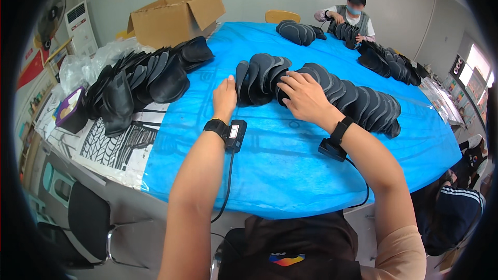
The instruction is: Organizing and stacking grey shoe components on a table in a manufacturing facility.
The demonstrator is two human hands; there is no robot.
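A long row of black curved moulded pieces [358,103], shaped like insoles, leans overlapped across the middle of the blue-covered table. My left hand [224,97] stands upright at the row's left end, beside the first piece [241,80]. Its fingers are stretched out and it grips nothing that I can see. Over the row's left-middle part lies my right hand [306,96], its fingers bent over the edges of the pieces and its thumb on the near side. The undersides of its fingers are hidden. Each wrist wears a black strap with a small box and cable.
A heap of similar black pieces [140,80] lies at the left, by clear plastic bags and a purple-rimmed container [71,109]. Behind stands an open cardboard box [174,18]. Across the blue sheet [270,161], a masked person [355,13] handles another row.
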